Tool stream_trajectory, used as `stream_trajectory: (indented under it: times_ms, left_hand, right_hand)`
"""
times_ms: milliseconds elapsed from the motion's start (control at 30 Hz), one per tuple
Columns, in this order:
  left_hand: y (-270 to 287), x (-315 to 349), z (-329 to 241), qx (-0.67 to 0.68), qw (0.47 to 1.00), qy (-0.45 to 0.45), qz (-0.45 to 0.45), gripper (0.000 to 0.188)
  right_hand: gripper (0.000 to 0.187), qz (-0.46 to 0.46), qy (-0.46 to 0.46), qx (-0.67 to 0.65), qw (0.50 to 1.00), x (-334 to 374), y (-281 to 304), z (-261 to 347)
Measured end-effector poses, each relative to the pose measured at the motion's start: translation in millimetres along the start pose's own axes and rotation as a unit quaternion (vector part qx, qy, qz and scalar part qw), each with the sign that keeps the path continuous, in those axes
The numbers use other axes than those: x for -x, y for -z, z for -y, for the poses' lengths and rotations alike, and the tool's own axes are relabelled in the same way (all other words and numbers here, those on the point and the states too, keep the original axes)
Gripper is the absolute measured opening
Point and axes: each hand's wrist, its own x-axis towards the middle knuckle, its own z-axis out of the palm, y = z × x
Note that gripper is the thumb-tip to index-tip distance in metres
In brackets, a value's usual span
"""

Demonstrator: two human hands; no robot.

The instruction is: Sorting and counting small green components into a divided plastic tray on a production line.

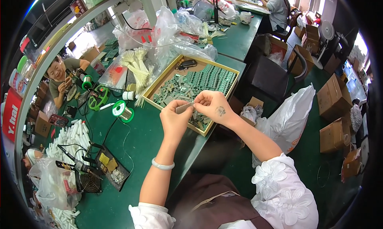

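Note:
Both my hands meet over the near corner of a shallow yellow-rimmed box (162,77). Pinched in the fingers of my left hand (175,119) is a small grey circuit board strip (184,108). My right hand (213,106) closes thumb and fingertips on the strip's right end. Fingers cover that end, so any smaller part there is hidden. Loose small circuit board pieces (175,91) lie heaped in the box under my hands. Toward its far right, green boards (213,78) sit in joined rows. A small black object (187,64) rests at the box's far edge.
Left of the box are a bundle of pale wires (139,67), a solder spool (123,111) and a green reel (98,98). A soldering tray (115,171) and white tubes (74,139) lie nearer. Across the bench sits a person (66,75). A white bag (291,117) stands right.

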Motion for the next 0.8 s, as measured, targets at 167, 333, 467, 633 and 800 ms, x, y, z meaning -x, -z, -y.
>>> stream_trajectory:
  times_ms: [167, 333, 467, 633, 800]
  left_hand:
    - [-2, 7, 2, -0.067, 0.995, -0.039, -0.058, 0.01]
    - [-13, 15, -3, -0.109, 0.989, -0.044, -0.088, 0.013]
    - [-15, 16, 0, -0.137, 0.984, -0.057, -0.099, 0.014]
    - [-3, 14, 12, 0.068, 0.997, 0.022, 0.007, 0.017]
    - [-2, 18, 1, 0.135, 0.988, 0.067, 0.032, 0.016]
  right_hand:
    - [0.01, -0.011, -0.015, 0.003, 1.0, 3, -7, 4]
    - [0.016, -0.036, -0.017, -0.016, 0.999, 5, -7, -12]
    - [0.015, -0.045, -0.014, 0.003, 0.999, 7, -7, -8]
    - [0.019, -0.038, 0.071, 0.166, 0.983, 5, 4, -7]
    - [0.019, -0.027, 0.062, 0.025, 0.997, 10, -3, 9]
